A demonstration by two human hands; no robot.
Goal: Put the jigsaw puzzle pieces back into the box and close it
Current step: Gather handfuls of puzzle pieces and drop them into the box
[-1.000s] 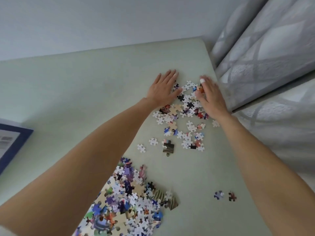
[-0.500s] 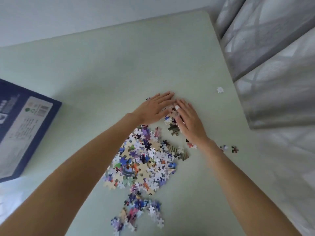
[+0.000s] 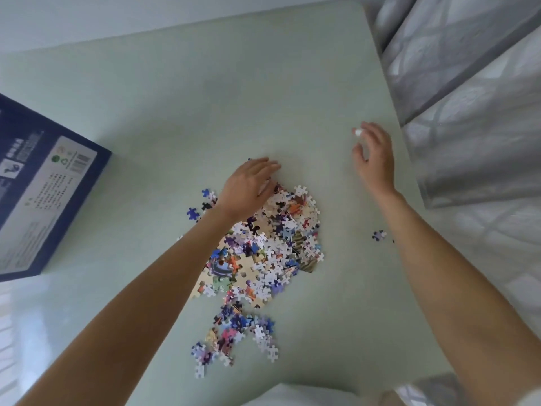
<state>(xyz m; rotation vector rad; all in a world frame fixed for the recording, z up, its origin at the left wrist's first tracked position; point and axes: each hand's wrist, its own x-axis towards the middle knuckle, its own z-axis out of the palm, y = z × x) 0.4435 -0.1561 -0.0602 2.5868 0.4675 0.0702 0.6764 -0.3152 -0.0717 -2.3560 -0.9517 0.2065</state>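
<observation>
Grip released — left hand (image 3: pixel 248 186) flat on pieces (image 3: pixel 275 244), right hand (image 3: pixel 374 159) by table (image 3: pixel 386 92) edge.

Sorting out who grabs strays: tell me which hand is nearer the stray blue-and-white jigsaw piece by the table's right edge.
Right. The right hand is just beyond the blue-and-white jigsaw piece; the left hand rests well to its left, on the colourful pile.

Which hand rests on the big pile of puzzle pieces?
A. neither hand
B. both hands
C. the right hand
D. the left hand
D: the left hand lies with straight fingers on the far edge of the pile of puzzle pieces, while the right hand is off to the side over the table, apart from the pile.
</observation>
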